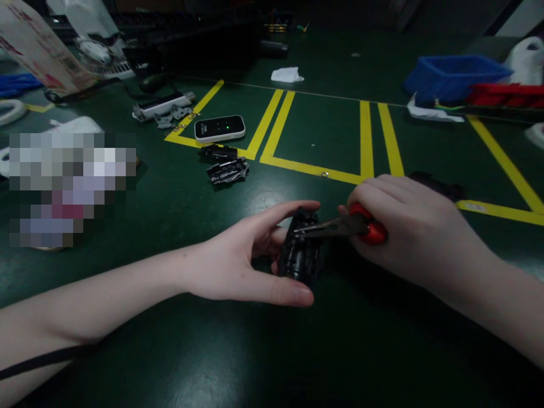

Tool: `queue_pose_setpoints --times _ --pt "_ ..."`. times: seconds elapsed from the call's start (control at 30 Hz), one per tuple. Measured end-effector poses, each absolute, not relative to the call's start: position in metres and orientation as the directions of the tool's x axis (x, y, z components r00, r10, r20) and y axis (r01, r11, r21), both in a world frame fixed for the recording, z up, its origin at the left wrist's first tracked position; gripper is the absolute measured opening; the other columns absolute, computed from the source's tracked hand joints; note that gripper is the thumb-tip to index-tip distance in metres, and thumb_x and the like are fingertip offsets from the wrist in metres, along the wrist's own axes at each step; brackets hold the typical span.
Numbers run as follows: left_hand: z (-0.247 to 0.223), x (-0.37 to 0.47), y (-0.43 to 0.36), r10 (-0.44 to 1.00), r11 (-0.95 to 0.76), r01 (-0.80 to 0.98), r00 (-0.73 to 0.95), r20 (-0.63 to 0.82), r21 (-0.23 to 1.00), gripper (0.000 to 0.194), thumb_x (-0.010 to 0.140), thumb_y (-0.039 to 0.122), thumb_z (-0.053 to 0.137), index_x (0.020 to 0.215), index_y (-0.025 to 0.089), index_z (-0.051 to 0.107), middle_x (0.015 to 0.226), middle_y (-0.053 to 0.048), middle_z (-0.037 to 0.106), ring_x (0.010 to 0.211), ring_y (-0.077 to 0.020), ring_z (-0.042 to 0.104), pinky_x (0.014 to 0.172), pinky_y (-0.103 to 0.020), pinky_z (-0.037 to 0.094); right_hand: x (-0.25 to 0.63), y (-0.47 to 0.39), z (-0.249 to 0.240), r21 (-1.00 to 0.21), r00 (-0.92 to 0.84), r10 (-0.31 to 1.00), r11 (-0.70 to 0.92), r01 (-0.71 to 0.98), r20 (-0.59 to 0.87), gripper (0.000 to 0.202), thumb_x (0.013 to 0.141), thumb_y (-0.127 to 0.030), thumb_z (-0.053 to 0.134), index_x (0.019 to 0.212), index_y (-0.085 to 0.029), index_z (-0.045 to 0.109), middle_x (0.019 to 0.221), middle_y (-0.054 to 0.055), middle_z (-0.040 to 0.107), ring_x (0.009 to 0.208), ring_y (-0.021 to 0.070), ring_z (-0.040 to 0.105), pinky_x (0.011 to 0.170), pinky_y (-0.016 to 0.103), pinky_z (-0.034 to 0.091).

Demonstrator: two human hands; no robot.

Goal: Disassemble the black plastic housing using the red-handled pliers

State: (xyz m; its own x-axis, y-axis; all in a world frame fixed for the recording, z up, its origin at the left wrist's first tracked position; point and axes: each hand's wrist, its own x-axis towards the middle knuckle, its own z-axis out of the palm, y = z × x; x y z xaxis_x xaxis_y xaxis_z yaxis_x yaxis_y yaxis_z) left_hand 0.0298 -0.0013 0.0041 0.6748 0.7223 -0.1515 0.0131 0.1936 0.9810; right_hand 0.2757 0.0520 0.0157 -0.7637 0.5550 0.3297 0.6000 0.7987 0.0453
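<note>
Between the thumb and fingers of my left hand [250, 260] is a small black mechanical part [300, 255], held just over the green table. My right hand [403, 238] is closed around the red handles of a pair of pliers [335, 228]. The metal jaws point left and reach the upper side of the black part. Whether the jaw tips grip anything there is too dark to tell. Behind my left hand, two more black parts, a jagged one [228, 171] and a slimmer one [217, 152], lie on the table.
A white-edged device with a green light [220, 128] lies behind the loose parts. Metal pieces [164, 107] are to its left. Yellow tape [314, 169] marks the table [170, 362]. A blue bin [457, 73] and a red tray [505, 96] stand at the back right. A pixelated area covers the left.
</note>
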Motion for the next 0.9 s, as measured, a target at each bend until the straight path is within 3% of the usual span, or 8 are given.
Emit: queue_pose_setpoints --times 0.07,0.17,0.27,0.43,0.6,0.77,0.9 --pt "0.004 0.03 -0.001 0.716 0.197 0.014 0.681 -0.154 0.98 0.087 0.08 0.016 0.079 0.151 0.029 0.032 0.096 -0.001 0.071 0.104 -0.0248 0.07 0.081 -0.032 0.058 0.276 0.051 0.016 0.065 -0.775 0.533 0.809 0.584 0.339 0.016 0.085 -0.013 0.05 0.082 -0.024 0.039 0.076 0.006 0.051 0.066 0.0211 0.047 0.057 0.034 0.037" --pt "0.004 0.027 0.0 0.706 0.199 -0.046 0.699 -0.111 0.979 0.084 0.077 0.017 0.083 0.147 0.029 0.038 0.11 -0.003 0.071 0.105 -0.0222 0.07 0.086 -0.03 0.058 0.279 0.051 0.017 0.103 -0.787 0.495 0.82 0.563 0.367 0.016 0.087 -0.013 0.051 0.082 -0.023 0.04 0.075 0.004 0.051 0.065 0.0194 0.046 0.057 0.033 0.036" --pt "0.002 0.023 0.002 0.727 0.224 -0.167 0.684 -0.051 0.96 0.062 0.085 0.025 0.077 0.14 0.025 0.047 0.125 -0.007 0.067 0.115 -0.0225 0.067 0.095 -0.031 0.056 0.281 0.052 0.016 0.117 -0.799 0.474 0.829 0.547 0.37 0.016 0.088 -0.013 0.052 0.082 -0.023 0.041 0.076 0.004 0.052 0.065 0.0184 0.046 0.057 0.032 0.036" --pt "-0.004 0.019 0.005 0.804 0.178 -0.231 0.595 -0.006 0.957 0.042 0.088 0.016 0.073 0.125 0.024 0.054 0.124 -0.006 0.067 0.112 -0.0185 0.068 0.095 -0.028 0.056 0.281 0.054 0.017 0.13 -0.806 0.472 0.829 0.543 0.357 0.014 0.088 -0.013 0.052 0.083 -0.022 0.042 0.077 0.005 0.054 0.068 0.0187 0.048 0.058 0.032 0.039" --pt "-0.005 0.018 0.008 0.869 0.136 -0.291 0.493 0.026 0.947 0.012 0.098 0.028 0.059 0.107 0.019 0.06 0.125 -0.008 0.068 0.111 -0.0205 0.068 0.088 -0.031 0.059 0.283 0.054 0.02 0.128 -0.815 0.477 0.833 0.539 0.328 0.011 0.087 -0.013 0.051 0.082 -0.021 0.045 0.077 0.006 0.055 0.068 0.0189 0.049 0.059 0.032 0.041" --pt "-0.005 0.02 0.01 0.9 0.208 -0.332 0.432 -0.048 0.92 0.006 0.097 0.023 0.063 0.101 0.02 0.061 0.11 -0.002 0.071 0.101 -0.0137 0.07 0.084 -0.024 0.06 0.284 0.054 0.018 0.129 -0.818 0.463 0.839 0.529 0.342 0.011 0.088 -0.013 0.05 0.082 -0.02 0.044 0.076 0.005 0.053 0.068 0.0184 0.049 0.059 0.032 0.041" --pt "-0.004 0.021 0.01 0.898 0.286 -0.354 0.424 -0.119 0.891 0.027 0.092 0.014 0.064 0.117 0.022 0.063 0.121 -0.004 0.069 0.115 -0.0169 0.067 0.093 -0.027 0.06 0.284 0.055 0.017 0.142 -0.812 0.464 0.832 0.537 0.354 0.012 0.088 -0.013 0.049 0.082 -0.021 0.043 0.077 0.005 0.053 0.069 0.0188 0.048 0.059 0.032 0.039"
